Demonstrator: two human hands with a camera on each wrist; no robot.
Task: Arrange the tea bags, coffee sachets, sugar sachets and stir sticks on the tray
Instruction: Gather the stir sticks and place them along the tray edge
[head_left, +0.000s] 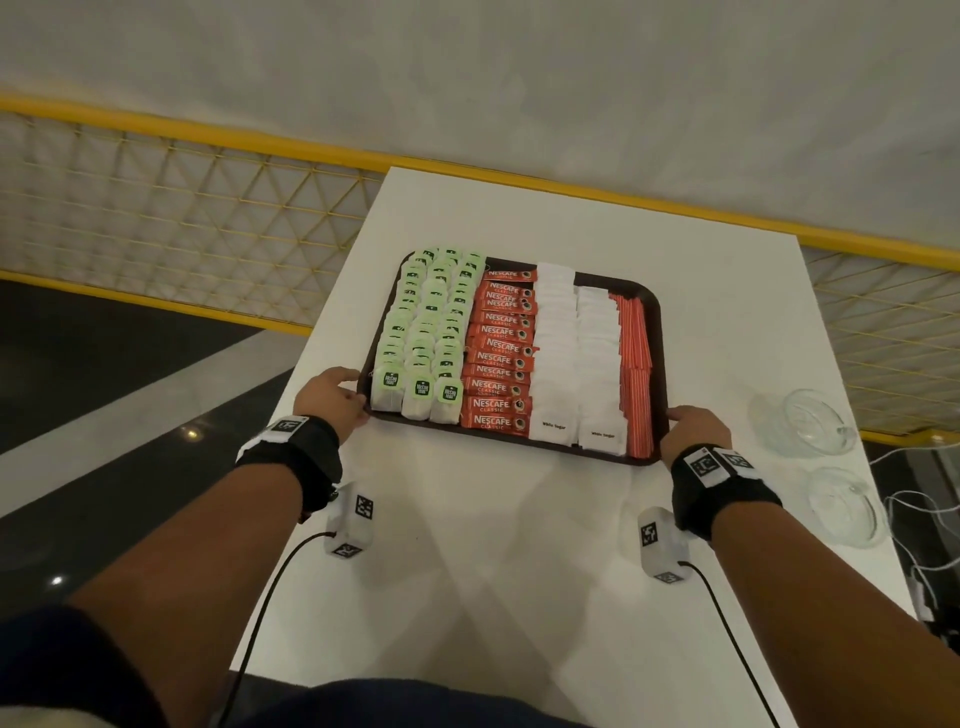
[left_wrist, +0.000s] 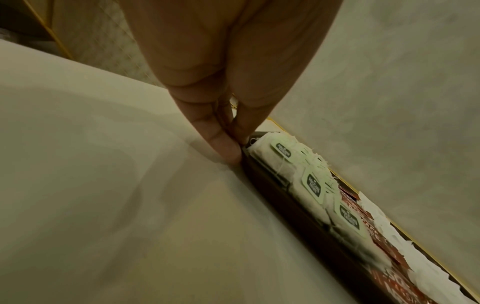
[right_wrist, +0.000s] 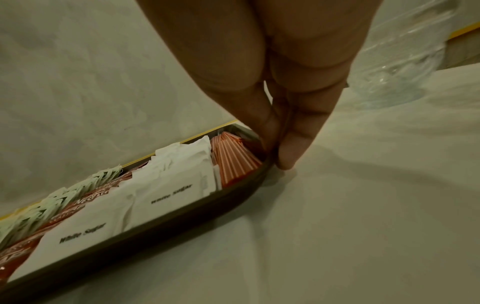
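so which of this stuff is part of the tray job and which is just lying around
Part of the job:
- tray, gripped by left hand and right hand
- tea bags
- coffee sachets
- sugar sachets
- stir sticks

Just lying about:
- two glass bowls on the white table
- white cables

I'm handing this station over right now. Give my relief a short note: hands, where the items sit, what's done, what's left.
Left hand: pinches the near left corner of the tray.
Right hand: pinches the near right corner of the tray's rim.
The tray rests on the white table.
On the tray, left to right: tea bags in three rows, coffee sachets in one column, sugar sachets in two columns, stir sticks along the right edge.
Done: all four kinds appear sorted in rows.
Left: likely only squaring or shifting the tray, then letting go. Two clear bowls sit to the right.
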